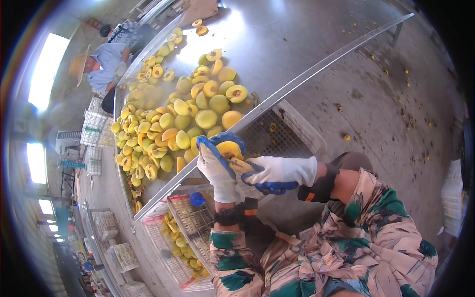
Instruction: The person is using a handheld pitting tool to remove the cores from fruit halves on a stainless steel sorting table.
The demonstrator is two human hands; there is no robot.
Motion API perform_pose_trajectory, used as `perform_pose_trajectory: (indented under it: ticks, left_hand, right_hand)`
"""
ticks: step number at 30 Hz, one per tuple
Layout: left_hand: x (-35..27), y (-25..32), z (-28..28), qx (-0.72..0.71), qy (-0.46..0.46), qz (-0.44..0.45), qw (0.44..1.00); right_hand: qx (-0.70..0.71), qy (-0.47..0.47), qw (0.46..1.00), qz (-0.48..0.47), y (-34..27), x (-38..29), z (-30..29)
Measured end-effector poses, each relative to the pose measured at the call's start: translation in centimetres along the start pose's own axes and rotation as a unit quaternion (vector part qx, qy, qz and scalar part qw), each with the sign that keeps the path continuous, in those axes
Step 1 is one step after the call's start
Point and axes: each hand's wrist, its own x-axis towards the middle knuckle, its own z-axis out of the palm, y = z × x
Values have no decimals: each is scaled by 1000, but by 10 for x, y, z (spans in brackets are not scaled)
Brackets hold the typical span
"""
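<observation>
My left hand (219,169), in a white glove with blue coating, holds a halved yellow peach (229,150) with its cut face up, over the near edge of the metal table. In a matching glove, my right hand (272,172) is closed at the peach's lower edge; a tool may be in it, but its fingers hide what they grip. Beyond both hands a heap of halved yellow peaches (182,107) covers the left part of the metal table (297,48).
Below the table edge stands a plastic crate (304,130) with scraps. Another crate (159,237) holds peach halves, with an emptier crate (193,219) resting on it. Two people (107,63) are across the table. Fruit scraps (346,137) dot the floor.
</observation>
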Motion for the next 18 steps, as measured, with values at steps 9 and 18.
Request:
perform_pose_trajectory:
  ticks: [9, 18]
  left_hand:
    - [-2, 29, -16, -135, 17, -190, 972]
    - [-47, 79, -180, 293, 243, -77, 921]
  right_hand:
    - [152, -30, 988, -2, -15, -14, 26]
    - [146, 147, 978, 0, -28, -37, 18]
